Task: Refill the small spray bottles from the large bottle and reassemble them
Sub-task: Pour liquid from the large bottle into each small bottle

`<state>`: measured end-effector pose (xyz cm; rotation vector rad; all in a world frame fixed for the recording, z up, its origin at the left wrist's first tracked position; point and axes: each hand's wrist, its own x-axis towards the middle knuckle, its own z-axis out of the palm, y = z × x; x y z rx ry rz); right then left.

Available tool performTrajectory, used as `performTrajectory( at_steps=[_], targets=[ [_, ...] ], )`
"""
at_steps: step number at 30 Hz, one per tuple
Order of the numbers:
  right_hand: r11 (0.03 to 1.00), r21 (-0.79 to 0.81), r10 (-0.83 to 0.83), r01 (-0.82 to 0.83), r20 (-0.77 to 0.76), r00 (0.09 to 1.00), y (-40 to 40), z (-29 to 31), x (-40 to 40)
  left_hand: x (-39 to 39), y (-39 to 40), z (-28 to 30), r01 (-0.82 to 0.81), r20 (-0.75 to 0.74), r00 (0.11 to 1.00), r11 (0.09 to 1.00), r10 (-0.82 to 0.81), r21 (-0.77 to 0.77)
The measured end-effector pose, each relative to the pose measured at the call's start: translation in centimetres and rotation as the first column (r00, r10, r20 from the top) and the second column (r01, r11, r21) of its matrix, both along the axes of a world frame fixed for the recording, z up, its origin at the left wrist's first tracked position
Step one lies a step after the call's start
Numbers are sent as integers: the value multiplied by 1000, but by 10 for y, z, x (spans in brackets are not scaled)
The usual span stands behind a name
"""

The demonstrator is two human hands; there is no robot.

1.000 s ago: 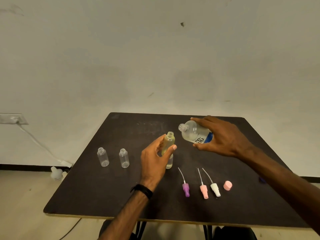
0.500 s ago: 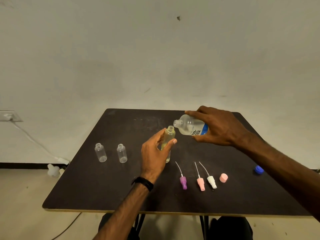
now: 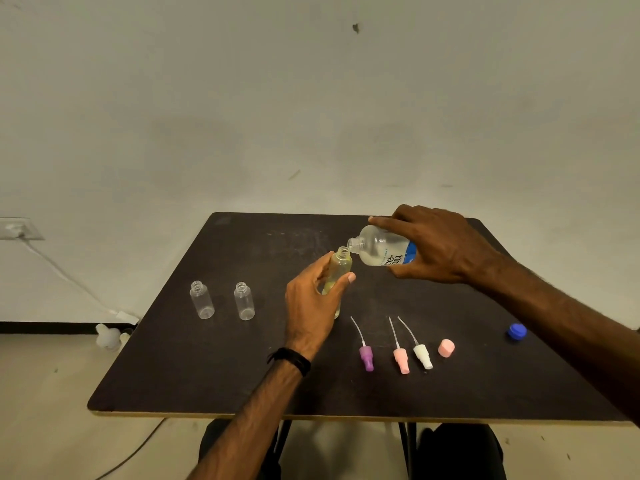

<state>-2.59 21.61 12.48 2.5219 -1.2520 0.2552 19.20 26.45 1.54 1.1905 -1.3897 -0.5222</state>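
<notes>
I have the left hand (image 3: 313, 303) wrapped around a small spray bottle (image 3: 337, 271), thumb on the right side and fingers on the left, gripping it upright on the dark table (image 3: 207, 375) near the centre. The right hand (image 3: 440, 247) is clasped over the large bottle (image 3: 379, 250), which is tipped almost flat with its open neck pointing left, right at the rim of the small bottle's mouth; I cannot tell whether the 2 mouths touch or whether liquid is running. The small bottle looks faintly yellowish inside. To the left, well apart from my hands, 2 empty small bottles (image 3: 202, 300) (image 3: 244, 301) stand upright side by side with open necks. In front of the held bottle lie 3 spray heads with thin dip tubes: a purple one (image 3: 366, 356), a pink one (image 3: 401, 360) and a white one (image 3: 423, 355), then a pink cap (image 3: 446, 348) just to their right. A blue cap (image 3: 516, 331) sits near the table's right edge. A black band (image 3: 290, 360) circles the left wrist.
</notes>
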Motion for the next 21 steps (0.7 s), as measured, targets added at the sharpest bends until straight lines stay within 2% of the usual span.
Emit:
performTrajectory(
  at_steps=[21],
  targets=[
    [999,-37,9,-11,-62,998,4,13,0,-4,1,2,-14,5,1000,1000,14,2]
  ],
)
